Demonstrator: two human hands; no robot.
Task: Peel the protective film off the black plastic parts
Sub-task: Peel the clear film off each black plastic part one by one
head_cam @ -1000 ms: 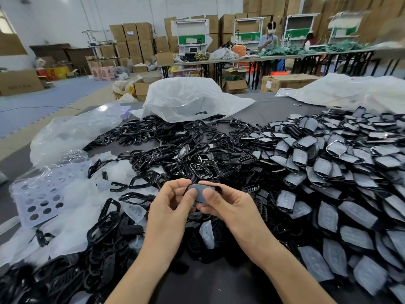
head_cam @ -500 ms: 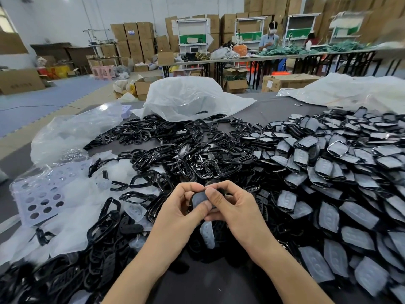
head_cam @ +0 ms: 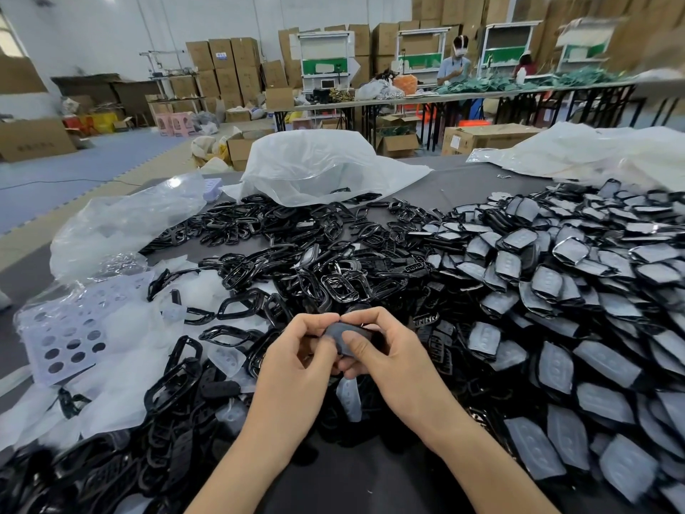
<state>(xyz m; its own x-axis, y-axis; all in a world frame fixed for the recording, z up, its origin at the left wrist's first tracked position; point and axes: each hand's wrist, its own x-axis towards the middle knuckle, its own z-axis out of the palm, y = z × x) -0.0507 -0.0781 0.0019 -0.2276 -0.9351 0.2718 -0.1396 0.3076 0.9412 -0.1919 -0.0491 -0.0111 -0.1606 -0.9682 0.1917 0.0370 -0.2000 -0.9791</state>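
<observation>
Drawn closer, left hand (head_cam: 296, 365) and right hand (head_cam: 398, 365) pinch one filmed part (head_cam: 350, 333).

Two hands (head_cam: 298, 365), one filmed part (head_cam: 346, 333) (piles (head_cam: 556, 309) uncountable).

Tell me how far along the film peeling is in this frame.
Done: a heap of bare black parts fills the middle and left, with loose films beside it. In hand: the left hand and right hand pinch the held part, which is grey with film. Left: a large heap of film-covered parts on the right, so much of the job remains.
</observation>
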